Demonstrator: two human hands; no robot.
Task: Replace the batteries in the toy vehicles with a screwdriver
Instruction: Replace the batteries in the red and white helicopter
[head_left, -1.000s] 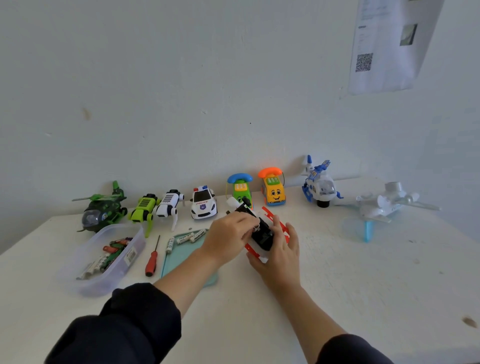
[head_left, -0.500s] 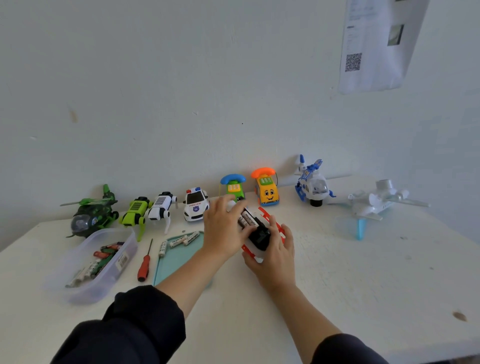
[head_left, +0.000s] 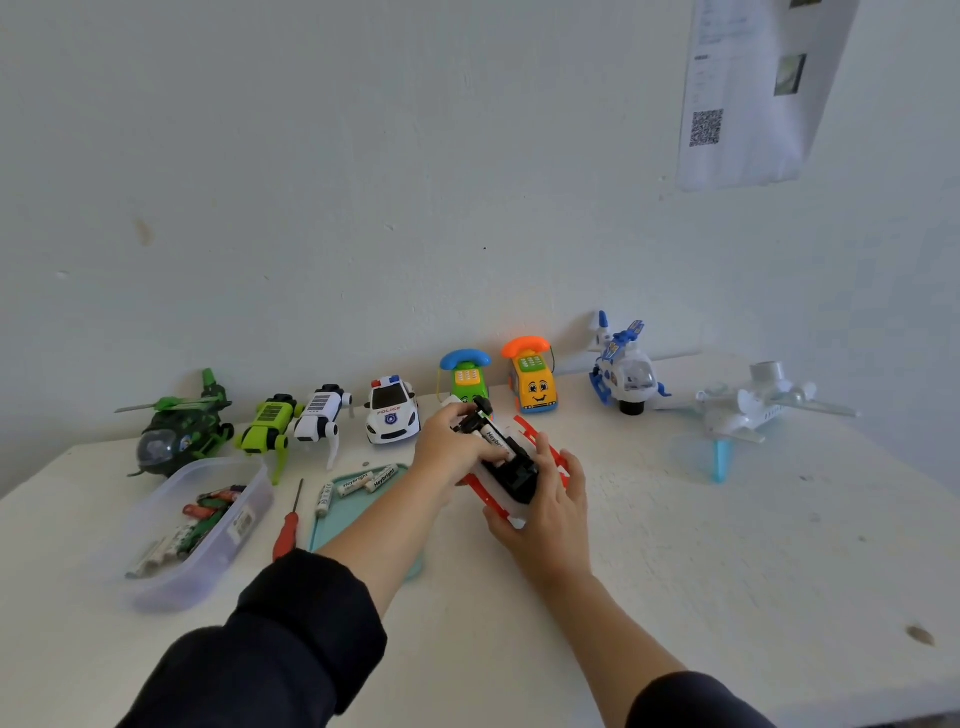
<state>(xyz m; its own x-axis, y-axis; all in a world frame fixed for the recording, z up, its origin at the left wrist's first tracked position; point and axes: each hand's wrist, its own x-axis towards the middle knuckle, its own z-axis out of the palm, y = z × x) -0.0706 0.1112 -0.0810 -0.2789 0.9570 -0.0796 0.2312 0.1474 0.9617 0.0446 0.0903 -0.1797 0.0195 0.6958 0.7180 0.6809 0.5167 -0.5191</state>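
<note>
A red and white toy vehicle lies upside down at the table's middle, its black battery bay facing up. My right hand grips its near end. My left hand rests on the far end, fingers pressing a white battery in the bay. A red-handled screwdriver lies on the table left of a teal tray, which holds a few white batteries.
A clear plastic tub with several used batteries stands at the left. Along the wall stand a green helicopter, two robot dogs, a police car, two phone cars, a blue-white helicopter and a white plane.
My left hand has shifted on the upturned vehicle, its fingers now on the battery in the bay. The camera view has drifted slightly; the right hand keeps its grip.
</note>
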